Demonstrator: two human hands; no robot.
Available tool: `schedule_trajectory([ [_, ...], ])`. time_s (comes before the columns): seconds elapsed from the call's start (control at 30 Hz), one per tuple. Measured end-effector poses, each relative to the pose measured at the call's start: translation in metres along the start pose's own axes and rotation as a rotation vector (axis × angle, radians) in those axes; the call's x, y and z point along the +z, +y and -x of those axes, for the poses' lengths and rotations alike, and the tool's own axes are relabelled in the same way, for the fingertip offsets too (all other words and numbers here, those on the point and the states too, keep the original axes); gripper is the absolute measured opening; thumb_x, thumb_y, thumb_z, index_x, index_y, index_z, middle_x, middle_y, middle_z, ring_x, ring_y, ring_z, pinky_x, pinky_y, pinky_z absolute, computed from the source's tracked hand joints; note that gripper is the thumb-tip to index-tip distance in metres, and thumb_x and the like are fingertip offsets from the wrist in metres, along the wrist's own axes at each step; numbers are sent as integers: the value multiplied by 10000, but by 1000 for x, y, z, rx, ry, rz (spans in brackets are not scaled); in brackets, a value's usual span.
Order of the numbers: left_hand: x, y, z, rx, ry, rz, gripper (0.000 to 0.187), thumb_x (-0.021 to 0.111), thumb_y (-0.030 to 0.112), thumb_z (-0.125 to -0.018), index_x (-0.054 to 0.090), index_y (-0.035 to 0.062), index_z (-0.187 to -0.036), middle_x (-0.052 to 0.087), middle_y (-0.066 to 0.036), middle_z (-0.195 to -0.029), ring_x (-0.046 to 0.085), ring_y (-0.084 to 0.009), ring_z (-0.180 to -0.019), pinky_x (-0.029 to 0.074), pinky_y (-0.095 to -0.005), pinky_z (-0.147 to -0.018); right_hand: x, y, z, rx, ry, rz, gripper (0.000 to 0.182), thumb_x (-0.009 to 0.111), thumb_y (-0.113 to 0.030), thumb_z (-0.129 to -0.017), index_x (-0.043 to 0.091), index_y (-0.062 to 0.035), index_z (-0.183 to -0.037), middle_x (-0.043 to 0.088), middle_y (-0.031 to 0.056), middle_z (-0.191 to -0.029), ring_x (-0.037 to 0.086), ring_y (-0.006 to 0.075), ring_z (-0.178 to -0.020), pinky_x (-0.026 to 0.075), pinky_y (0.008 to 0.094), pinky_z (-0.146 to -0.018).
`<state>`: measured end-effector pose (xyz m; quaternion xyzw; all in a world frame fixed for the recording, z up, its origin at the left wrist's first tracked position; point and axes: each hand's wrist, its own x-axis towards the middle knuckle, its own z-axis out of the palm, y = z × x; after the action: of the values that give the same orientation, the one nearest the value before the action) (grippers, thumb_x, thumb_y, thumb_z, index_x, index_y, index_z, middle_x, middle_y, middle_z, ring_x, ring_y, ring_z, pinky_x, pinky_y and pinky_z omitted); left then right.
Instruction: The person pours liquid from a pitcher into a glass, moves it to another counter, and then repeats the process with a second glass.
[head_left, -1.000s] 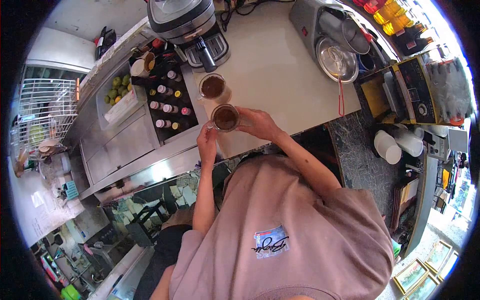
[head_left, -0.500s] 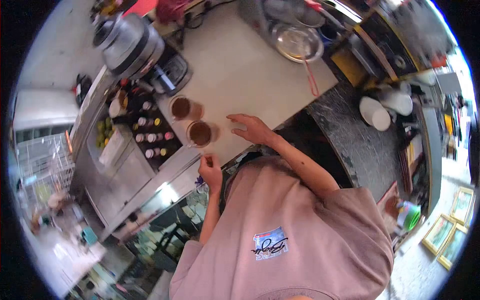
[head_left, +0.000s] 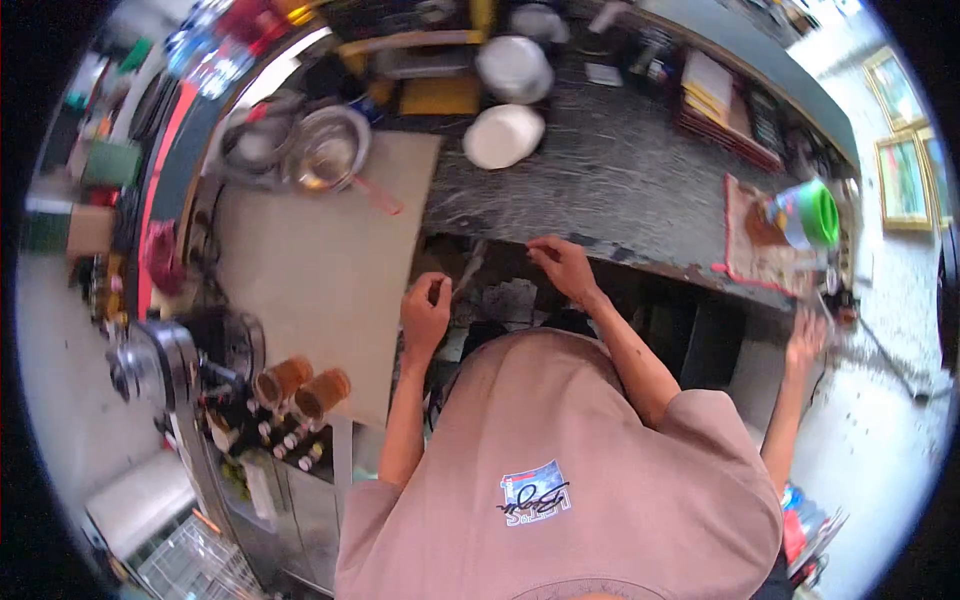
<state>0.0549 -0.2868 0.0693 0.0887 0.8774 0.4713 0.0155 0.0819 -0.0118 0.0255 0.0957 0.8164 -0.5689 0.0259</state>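
Note:
My left hand (head_left: 427,318) hangs by the right edge of the pale board (head_left: 310,240), its fingers curled in toward the thumb and nothing visible in them. My right hand (head_left: 565,268) is over the front edge of the dark marbled counter (head_left: 590,190), fingers loosely bent, apart and holding nothing. Two glass mugs of brown drink stand side by side at the board's lower left: one mug (head_left: 283,381) and, closer to me, a second mug (head_left: 322,394). Neither hand touches them.
Metal pans, one a shiny pan (head_left: 327,150), rest at the board's far end. A white bowl (head_left: 504,137) stands on the counter. At right are a green-lidded container (head_left: 805,215) on a red-edged cloth (head_left: 750,250) and another person's hand (head_left: 806,338). A machine (head_left: 165,365) stands left.
My view has swung right, so the board and mugs now lie to the left. My right hand has left the mugs' side, and its fingers are more bent. Another person's hand has appeared.

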Motion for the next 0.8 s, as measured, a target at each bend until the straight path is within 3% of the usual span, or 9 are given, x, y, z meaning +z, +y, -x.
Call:
schedule_trajectory([
  [0.03, 14, 8, -9, 51, -58, -54, 143, 654, 140, -931, 663, -1, -951, 694, -127, -848, 671, -231, -747, 521, -351, -699, -22, 13, 8, 36, 62, 11, 194, 658, -113, -951, 690, -5, -1109, 736, 86, -956, 680, 132, -867, 529, 276, -746],
  [0.13, 68, 29, -33, 129, -164, -20, 151, 646, 158, -933, 660, 8, -940, 679, -123, -862, 658, -258, -725, 508, -370, -671, -84, 41, 37, 135, 244, -120, 200, 629, -106, -958, 692, -4, -1118, 735, 65, -938, 678, 118, -832, 535, 273, -711],
  [0.17, 84, 37, -39, 100, -241, -57, 150, 654, 156, -925, 663, 19, -986, 677, -136, -938, 669, -283, -826, 520, -366, -739, -103, 48, 44, 137, 278, -125, 200, 629, -106, -958, 692, -4, -1118, 735, 65, -938, 678, 118, -832, 535, 273, -711],
  [0.23, 119, 52, -47, 168, -275, -129, 149, 653, 154, -920, 663, 23, -989, 663, -136, -956, 654, -304, -862, 514, -382, -772, -133, 63, 53, 134, 407, -155, 212, 663, -136, -920, 704, -13, -1088, 742, 122, -901, 710, 171, -813, 538, 311, -728],
  [0.37, 171, 81, -57, 261, -311, -211, 153, 660, 153, -895, 664, 34, -991, 623, -143, -1031, 600, -354, -991, 477, -436, -873, -181, 93, 59, 126, 465, -116, 222, 665, -151, -917, 708, -19, -1090, 743, 115, -891, 711, 171, -806, 538, 311, -725],
  [0.47, 200, 91, -57, 341, -247, -294, 164, 680, 171, -877, 661, 37, -971, 613, -143, -1018, 583, -350, -1013, 460, -450, -882, -210, 100, 55, 112, 461, -76, 228, 663, -155, -917, 709, -18, -1094, 744, 108, -884, 710, 169, -786, 538, 309, -718],
  [0.67, 218, 96, -61, 203, -224, -325, 168, 689, 198, -865, 643, 44, -914, 577, -134, -969, 568, -340, -986, 454, -451, -861, -234, 115, 45, 180, 379, -193, 223, 647, -150, -929, 707, 2, -1082, 738, 99, -864, 697, 144, -780, 533, 295, -702],
  [0.77, 221, 99, -64, 190, -196, -386, 158, 678, 205, -877, 647, 51, -890, 589, -125, -937, 596, -327, -918, 470, -437, -813, -247, 97, 45, 216, 394, -283, 206, 632, -142, -941, 709, 5, -1063, 728, 81, -835, 688, 139, -758, 526, 290, -678],
  [0.8, 221, 100, -67, 186, -203, -387, 158, 678, 205, -877, 647, 51, -890, 589, -125, -937, 596, -327, -918, 470, -437, -813, -254, 94, 48, 185, 528, -232, 196, 630, -141, -943, 710, 0, -1052, 725, 77, -828, 683, 140, -741, 520, 292, -665],
])
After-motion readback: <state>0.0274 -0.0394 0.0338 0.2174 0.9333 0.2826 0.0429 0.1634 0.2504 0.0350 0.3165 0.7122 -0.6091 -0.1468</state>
